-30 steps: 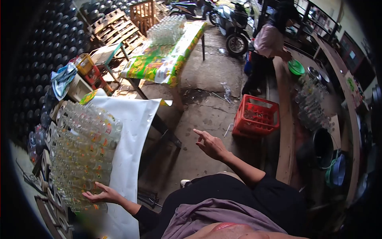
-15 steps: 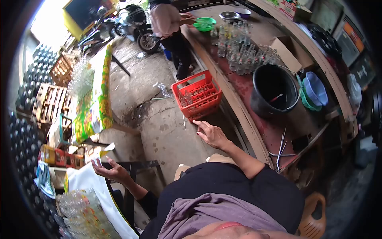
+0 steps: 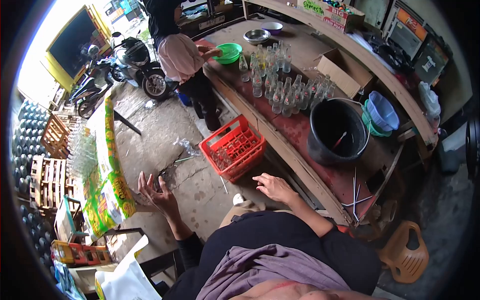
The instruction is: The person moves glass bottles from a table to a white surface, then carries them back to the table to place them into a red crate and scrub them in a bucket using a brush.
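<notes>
My left hand (image 3: 157, 197) is raised above the concrete floor with nothing in it, its fingers spread. Near it stands a table with a green and yellow printed cover (image 3: 106, 175). My right hand (image 3: 275, 189) also holds nothing, and its fingers reach forward, apart from one another. Just beyond that hand, a red plastic bottle crate (image 3: 247, 164) rests on the floor beside the low wooden platform. A few glass bottles (image 3: 221, 159) sit in the crate's near-left compartments. Neither hand touches the crate.
On the platform (image 3: 280, 134) stand several glass bottles (image 3: 285, 95), a black bucket (image 3: 322, 145) and a green basin (image 3: 228, 53). Another person (image 3: 182, 57) stands by that basin. An orange plastic chair (image 3: 407, 255) is at right; pallets (image 3: 47, 180) are at left.
My left hand has left the white-covered table edge and moved up and right, fingers spreading. My right hand is farther from the crate. The view has shifted, showing more at the back.
</notes>
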`<state>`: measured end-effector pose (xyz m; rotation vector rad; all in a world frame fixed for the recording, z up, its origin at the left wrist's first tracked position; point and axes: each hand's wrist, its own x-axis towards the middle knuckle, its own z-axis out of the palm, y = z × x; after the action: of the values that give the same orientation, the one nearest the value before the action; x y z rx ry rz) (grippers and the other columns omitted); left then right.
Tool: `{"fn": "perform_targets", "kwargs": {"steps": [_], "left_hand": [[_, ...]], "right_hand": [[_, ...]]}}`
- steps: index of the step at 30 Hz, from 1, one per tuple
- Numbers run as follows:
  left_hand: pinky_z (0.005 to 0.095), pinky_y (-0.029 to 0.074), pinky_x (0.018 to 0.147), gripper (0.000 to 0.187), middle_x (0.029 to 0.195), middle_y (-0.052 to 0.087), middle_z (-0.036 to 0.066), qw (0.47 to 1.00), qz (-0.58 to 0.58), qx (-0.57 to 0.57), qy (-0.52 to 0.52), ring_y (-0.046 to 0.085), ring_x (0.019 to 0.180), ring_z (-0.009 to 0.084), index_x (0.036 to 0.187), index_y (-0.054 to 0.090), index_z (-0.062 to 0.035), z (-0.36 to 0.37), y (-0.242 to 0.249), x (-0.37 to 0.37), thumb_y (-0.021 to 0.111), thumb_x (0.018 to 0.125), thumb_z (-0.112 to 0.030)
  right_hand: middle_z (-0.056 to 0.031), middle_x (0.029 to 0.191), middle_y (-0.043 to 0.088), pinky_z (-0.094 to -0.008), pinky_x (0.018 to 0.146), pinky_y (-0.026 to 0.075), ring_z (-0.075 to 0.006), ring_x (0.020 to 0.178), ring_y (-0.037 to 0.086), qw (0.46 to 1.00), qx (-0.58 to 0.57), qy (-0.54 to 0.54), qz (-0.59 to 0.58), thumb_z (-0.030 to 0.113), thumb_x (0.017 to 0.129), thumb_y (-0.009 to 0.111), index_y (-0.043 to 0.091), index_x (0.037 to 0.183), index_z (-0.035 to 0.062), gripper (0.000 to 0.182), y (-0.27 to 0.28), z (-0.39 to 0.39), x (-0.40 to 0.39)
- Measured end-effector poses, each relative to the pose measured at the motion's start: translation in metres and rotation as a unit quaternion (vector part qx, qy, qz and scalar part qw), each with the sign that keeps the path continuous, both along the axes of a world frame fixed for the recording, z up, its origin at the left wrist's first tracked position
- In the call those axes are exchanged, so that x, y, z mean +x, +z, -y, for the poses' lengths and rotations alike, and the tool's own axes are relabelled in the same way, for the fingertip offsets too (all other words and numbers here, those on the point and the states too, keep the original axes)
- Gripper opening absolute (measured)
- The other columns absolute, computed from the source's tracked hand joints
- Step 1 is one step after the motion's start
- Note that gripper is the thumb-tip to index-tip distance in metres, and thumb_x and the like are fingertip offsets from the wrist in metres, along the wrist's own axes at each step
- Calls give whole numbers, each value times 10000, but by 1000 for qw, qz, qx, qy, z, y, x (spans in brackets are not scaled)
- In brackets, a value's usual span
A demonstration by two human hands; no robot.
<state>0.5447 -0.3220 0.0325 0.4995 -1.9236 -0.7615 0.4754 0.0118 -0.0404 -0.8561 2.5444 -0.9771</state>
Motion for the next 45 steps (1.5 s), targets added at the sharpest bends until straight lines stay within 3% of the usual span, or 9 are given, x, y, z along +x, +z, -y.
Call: {"fn": "perform_targets", "kwargs": {"steps": [2,9,16,22,26,31,35,40,45], "left_hand": [[427,441,961,525,1314,408,155,1000,9,16,-24,574,1077,284,1366,396,-36,11,4,-29,572,871,-23],[350,494,872,496,1304,440,153,990,61,-9,-127,617,1008,249,1323,450,-31,48,-9,-111,602,853,11],[330,517,805,436,1247,493,148,954,107,0,-282,654,911,218,1269,505,-49,23,-31,-184,628,852,-5],[341,510,817,397,1192,545,133,926,117,-25,-359,655,912,233,1225,545,-60,-16,-16,-253,641,842,-20],[352,498,835,326,1134,596,116,916,74,-97,-382,640,965,259,1158,596,-69,-40,4,-310,650,838,-40],[345,518,763,310,1105,587,132,893,59,-121,-430,650,888,228,1165,583,-56,-81,33,-390,604,858,-15],[346,511,758,248,1008,623,138,875,66,-145,-457,653,872,246,1105,612,-53,-114,46,-460,606,858,-34],[383,498,786,239,1004,628,148,862,88,-162,-471,633,917,312,1075,627,-47,-155,35,-556,632,841,-97],[414,480,827,350,1020,609,199,847,147,-258,-441,601,944,358,1148,607,-56,-175,-3,-646,664,820,-165]], "right_hand": [[-118,1035,594,-418,785,512,-313,922,627,1000,5,-16,-12,210,882,594,555,1192,86,336,8,15,-17],[-119,1002,594,-404,765,514,-321,904,619,992,-43,-94,-71,154,875,600,562,1165,66,306,27,56,-66],[-117,968,601,-398,750,510,-297,889,625,986,-37,-164,12,137,864,615,583,1148,61,295,-13,40,-65],[-129,968,598,-378,707,517,-287,816,650,958,-74,-274,-34,79,905,551,604,1112,38,217,23,19,-103],[-106,951,594,-367,676,511,-273,813,647,927,-105,-326,-154,74,901,559,604,1106,54,212,43,-5,-150],[-99,923,601,-352,676,504,-267,796,632,878,-122,-409,-218,37,885,557,607,1087,54,209,68,-52,-199],[-93,912,599,-351,696,500,-274,818,619,862,-100,-443,-226,37,872,572,612,1079,59,211,61,-87,-219],[-56,919,600,-395,804,440,-246,900,577,897,37,-397,-194,88,833,625,636,1053,95,221,33,-102,-224],[-6,874,604,-371,755,392,-200,856,553,897,104,-371,-216,122,787,654,667,988,116,201,28,-98,-228]]}}
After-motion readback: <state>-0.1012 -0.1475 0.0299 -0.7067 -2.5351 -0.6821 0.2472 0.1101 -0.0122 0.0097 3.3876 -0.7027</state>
